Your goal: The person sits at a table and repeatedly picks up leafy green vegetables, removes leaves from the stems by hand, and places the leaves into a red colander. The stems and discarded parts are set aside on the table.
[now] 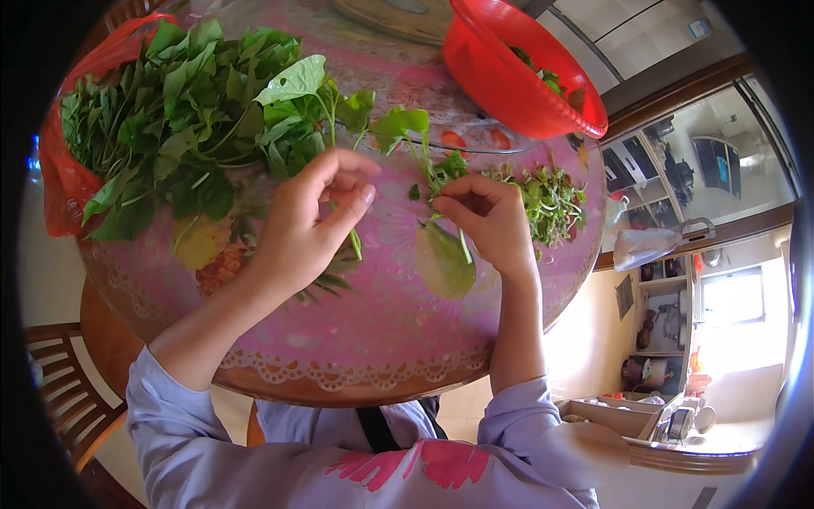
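Observation:
My left hand [318,207] holds a leafy green stem [330,118], whose cut end shows below the fingers. The fingers and thumb of my right hand [486,213] pinch another green sprig [423,149] with a leaf at its top; a pale stalk shows below. Beyond my left hand, a large heap of leafy greens [191,108] lies partly on a red plastic bag [57,191]. To the right of my right hand is a pile of small stems and trimmings [553,207] on the patterned tablecloth [381,318].
A red plastic basin [515,76] with some greens inside stands at the table's far right, tilted in this view. Behind it lies a round wooden board [400,16]. A slatted wooden chair [70,382] is at the lower left. Shelves [661,318] stand in the room at right.

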Demonstrator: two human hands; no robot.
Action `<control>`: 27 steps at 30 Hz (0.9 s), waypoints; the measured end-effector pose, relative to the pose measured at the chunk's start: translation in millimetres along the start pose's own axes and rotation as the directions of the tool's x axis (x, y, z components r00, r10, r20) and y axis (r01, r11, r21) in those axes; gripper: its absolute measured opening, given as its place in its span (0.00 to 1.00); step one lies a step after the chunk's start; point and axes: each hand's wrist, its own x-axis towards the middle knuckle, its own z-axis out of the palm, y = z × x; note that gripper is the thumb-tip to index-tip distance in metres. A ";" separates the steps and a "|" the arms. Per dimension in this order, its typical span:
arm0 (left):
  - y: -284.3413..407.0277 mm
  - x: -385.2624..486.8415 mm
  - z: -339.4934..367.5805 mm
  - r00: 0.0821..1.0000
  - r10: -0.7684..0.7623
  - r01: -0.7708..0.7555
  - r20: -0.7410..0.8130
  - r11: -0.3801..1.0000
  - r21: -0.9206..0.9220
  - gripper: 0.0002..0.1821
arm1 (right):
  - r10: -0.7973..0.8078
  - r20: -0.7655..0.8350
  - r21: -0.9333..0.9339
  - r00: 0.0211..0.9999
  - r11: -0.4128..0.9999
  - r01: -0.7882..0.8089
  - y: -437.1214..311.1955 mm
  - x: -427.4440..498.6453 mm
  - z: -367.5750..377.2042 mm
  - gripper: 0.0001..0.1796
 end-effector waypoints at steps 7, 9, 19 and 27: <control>13.8 0.7 -2.9 0.925 0.378 -0.361 0.028 0.857 0.367 0.08 | -0.053 0.193 0.341 0.980 0.940 -0.016 -11.5 -6.6 9.8 0.05; 12.6 1.8 -3.2 0.863 0.503 -0.474 0.053 0.768 0.431 0.10 | -0.114 0.167 0.301 0.979 0.952 0.059 -10.1 -8.0 12.2 0.05; 11.3 1.6 -5.3 0.766 0.607 -0.583 0.212 0.518 0.625 0.13 | -0.410 0.081 -0.063 0.909 0.908 0.415 -19.7 -17.7 25.9 0.09; 14.1 2.2 -6.1 0.824 0.550 -0.525 0.137 0.652 0.547 0.09 | -0.424 0.047 -0.038 0.904 0.904 0.426 -21.8 -17.0 20.8 0.08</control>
